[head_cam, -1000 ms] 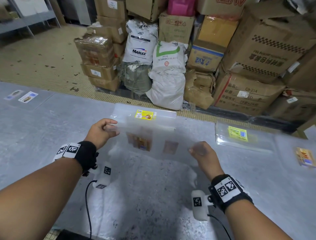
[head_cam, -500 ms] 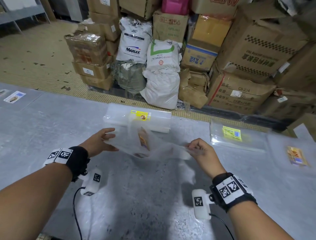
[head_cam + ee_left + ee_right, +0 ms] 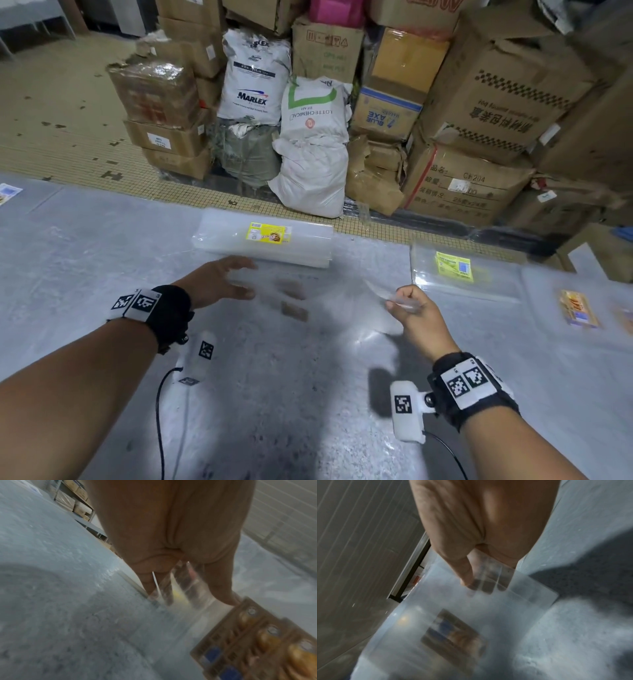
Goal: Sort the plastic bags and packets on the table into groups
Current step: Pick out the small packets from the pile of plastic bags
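1. Head view: grey worktop (image 3: 102, 240) before a tiled floor (image 3: 61, 113); cardboard boxes (image 3: 496, 102) and sacks (image 3: 253, 78) reading "MARLEX" and "LOTTE CHEMICAL"; a yellow-labelled stack of bags (image 3: 263, 240) lies at the far edge.
2. Left wrist view: left hand (image 3: 171, 534) with loose, spread fingers, its grip holding nothing, over the clear bag (image 3: 197, 615).
3. Right wrist view: right hand (image 3: 481, 527) pinches the clear bag's edge just above the worktop.
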The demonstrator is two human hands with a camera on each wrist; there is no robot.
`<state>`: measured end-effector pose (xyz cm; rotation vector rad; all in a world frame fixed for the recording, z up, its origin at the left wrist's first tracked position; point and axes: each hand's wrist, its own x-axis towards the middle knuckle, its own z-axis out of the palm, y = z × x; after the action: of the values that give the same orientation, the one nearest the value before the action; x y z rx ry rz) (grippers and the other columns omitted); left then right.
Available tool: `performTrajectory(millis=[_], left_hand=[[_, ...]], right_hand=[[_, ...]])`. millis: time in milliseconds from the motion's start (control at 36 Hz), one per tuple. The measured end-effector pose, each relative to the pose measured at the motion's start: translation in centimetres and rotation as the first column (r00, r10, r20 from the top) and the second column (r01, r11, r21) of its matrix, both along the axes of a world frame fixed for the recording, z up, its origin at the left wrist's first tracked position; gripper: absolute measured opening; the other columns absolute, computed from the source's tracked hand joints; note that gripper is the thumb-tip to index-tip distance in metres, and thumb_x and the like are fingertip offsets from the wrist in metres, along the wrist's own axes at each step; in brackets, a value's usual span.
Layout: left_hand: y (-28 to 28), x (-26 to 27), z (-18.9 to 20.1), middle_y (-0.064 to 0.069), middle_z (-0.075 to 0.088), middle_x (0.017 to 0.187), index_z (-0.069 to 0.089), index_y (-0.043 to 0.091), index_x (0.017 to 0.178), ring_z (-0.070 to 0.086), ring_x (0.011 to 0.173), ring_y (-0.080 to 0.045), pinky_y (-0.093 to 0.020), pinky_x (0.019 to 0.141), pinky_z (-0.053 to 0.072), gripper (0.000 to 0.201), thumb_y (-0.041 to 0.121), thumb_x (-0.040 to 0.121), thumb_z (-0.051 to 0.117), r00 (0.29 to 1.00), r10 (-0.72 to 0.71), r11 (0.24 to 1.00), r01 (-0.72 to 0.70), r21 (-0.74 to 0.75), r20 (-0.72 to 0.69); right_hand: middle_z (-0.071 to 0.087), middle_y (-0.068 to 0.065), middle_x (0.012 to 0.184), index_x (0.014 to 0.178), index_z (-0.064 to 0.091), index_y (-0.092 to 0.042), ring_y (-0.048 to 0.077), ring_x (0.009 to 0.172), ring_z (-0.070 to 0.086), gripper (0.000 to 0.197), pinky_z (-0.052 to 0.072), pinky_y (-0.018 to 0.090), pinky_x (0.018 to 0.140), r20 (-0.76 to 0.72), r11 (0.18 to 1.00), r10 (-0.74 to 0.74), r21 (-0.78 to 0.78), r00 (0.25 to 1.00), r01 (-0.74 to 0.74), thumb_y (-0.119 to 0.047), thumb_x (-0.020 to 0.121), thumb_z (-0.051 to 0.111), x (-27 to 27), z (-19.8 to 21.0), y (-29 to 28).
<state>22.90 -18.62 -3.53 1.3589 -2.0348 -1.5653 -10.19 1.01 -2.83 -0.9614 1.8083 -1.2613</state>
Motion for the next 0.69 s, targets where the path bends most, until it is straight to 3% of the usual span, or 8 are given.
performTrajectory(millis=[111, 250, 333, 389, 444, 500, 583, 694], left_hand=[[0.1, -0.5, -0.7, 0.008, 0.066, 0.11, 0.073, 0.03, 0.097, 0.061, 0.109, -0.015, -0.027, 0.087, 0.042, 0.047, 0.051, 0.058, 0.089, 0.994, 0.112, 0.993, -0.112, -0.041, -0.011], [1.1, -2.0, -0.7, 0.015, 0.07, 0.092, 0.072, 0.028, 0.08, 0.063, 0.097, -0.009, -0.029, 0.086, 0.044, 0.012, 0.024, 0.077, 0.083, 0.968, 0.219, 0.967, -0.232, -0.103, -0.125], [1.6, -3.1, -0.1, 0.015, 0.067, 0.086, 0.069, 0.037, 0.076, 0.06, 0.084, -0.002, -0.027, 0.079, 0.044, 0.019, 0.023, 0.08, 0.081, 0.962, 0.22, 0.955, -0.246, -0.164, -0.159], [1.7, -3.5, -0.1, 0.008, 0.065, 0.099, 0.066, 0.031, 0.087, 0.06, 0.092, -0.008, -0.03, 0.084, 0.044, 0.022, 0.032, 0.074, 0.085, 0.95, 0.264, 0.947, -0.288, -0.143, -0.165], [1.5, -3.4, -0.8, 0.005, 0.065, 0.111, 0.063, 0.024, 0.109, 0.061, 0.103, -0.013, -0.035, 0.094, 0.046, 0.055, 0.048, 0.063, 0.084, 0.962, 0.247, 0.954, -0.262, -0.143, -0.119], [0.6, -2.8, -3.2, 0.003, 0.065, 0.12, 0.059, 0.02, 0.123, 0.062, 0.112, -0.015, -0.043, 0.1, 0.049, 0.082, 0.057, 0.056, 0.087, 0.977, 0.199, 0.971, -0.207, -0.122, -0.075], [0.6, -3.2, -3.8, 0.0, 0.061, 0.125, 0.052, 0.018, 0.131, 0.058, 0.116, -0.018, -0.043, 0.101, 0.048, 0.084, 0.044, 0.057, 0.084, 0.97, 0.228, 0.967, -0.235, -0.099, -0.079], [2.5, -5.2, -1.1, -0.005, 0.065, 0.097, 0.065, 0.006, 0.097, 0.061, 0.093, -0.016, -0.036, 0.086, 0.049, 0.031, 0.024, 0.072, 0.069, 0.98, 0.191, 0.962, -0.198, -0.19, -0.058]], right_hand=[[0.067, -0.005, 0.1, 0.097, 0.058, -0.028, 0.006, 0.088, 0.063, 0.021, 0.045, 0.017, 0.069, 0.082, 0.995, -0.101, 0.033, 0.992, 0.098, -0.008, 0.093, 0.064, 0.0, -0.3, 0.4], [0.068, 0.003, 0.111, 0.118, 0.06, -0.017, 0.014, 0.098, 0.065, 0.027, 0.049, 0.015, 0.069, 0.152, 0.982, -0.188, 0.056, 0.97, 0.181, -0.008, 0.093, 0.064, 0.0, -0.4, 0.3], [0.067, 0.002, 0.113, 0.119, 0.061, -0.018, 0.017, 0.105, 0.064, 0.028, 0.05, 0.031, 0.091, 0.164, 0.976, -0.219, 0.045, 0.962, 0.214, -0.009, 0.092, 0.065, -0.3, -0.3, 0.0], [0.067, -0.003, 0.107, 0.114, 0.06, -0.02, 0.011, 0.099, 0.063, 0.026, 0.049, 0.024, 0.087, 0.156, 0.976, -0.216, 0.027, 0.964, 0.214, -0.009, 0.092, 0.065, -0.2, -0.1, -0.1], [0.066, -0.004, 0.103, 0.116, 0.057, -0.018, 0.009, 0.095, 0.062, 0.029, 0.047, 0.016, 0.077, 0.129, 0.979, -0.203, 0.032, 0.971, 0.2, -0.008, 0.09, 0.066, 0.0, -0.1, -0.1], [0.064, -0.002, 0.11, 0.122, 0.054, -0.017, 0.015, 0.102, 0.059, 0.037, 0.043, 0.021, 0.085, 0.084, 0.982, -0.184, 0.059, 0.979, 0.18, -0.01, 0.089, 0.068, 0.2, -0.3, 0.1], [0.054, -0.003, 0.116, 0.122, 0.047, -0.021, 0.011, 0.105, 0.049, 0.038, 0.036, 0.022, 0.09, 0.067, 0.984, -0.166, 0.079, 0.984, 0.161, -0.01, 0.091, 0.066, 0.5, -0.2, 0.0], [0.058, -0.004, 0.109, 0.116, 0.052, -0.016, 0.01, 0.094, 0.057, 0.024, 0.045, 0.007, 0.058, 0.089, 0.987, -0.142, 0.091, 0.986, 0.134, -0.01, 0.095, 0.06, 0.9, 0.1, -0.5]])
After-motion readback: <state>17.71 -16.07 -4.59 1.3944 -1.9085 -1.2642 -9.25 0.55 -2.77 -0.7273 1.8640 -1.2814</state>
